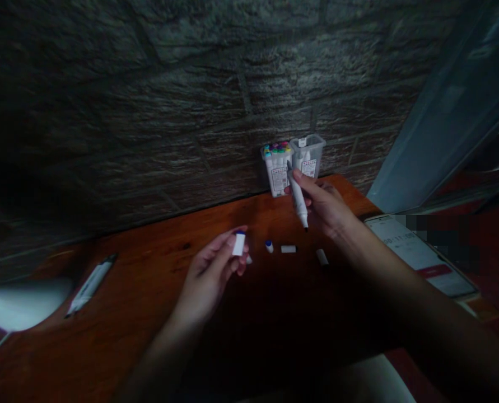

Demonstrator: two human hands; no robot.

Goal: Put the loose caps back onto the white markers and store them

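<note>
Between the thumb and fingers of my left hand [213,266] is a white marker cap [238,244] with a blue end. My right hand [322,202] grips an uncapped white marker [298,197], its dark lower tip pointing down over the table. Below and between the hands lie loose caps: a blue-topped cap [269,246], a white cap lying on its side [288,249] and another white cap [322,257]. A further small white piece shows partly behind my left fingers.
Against the brick wall stand a clear box of colourful-capped markers [277,173] and a clear box with fewer markers [312,148]. White markers [90,284] lie at the left beside a white lamp-like object [26,305]. A phone [421,254] rests at the table's right edge.
</note>
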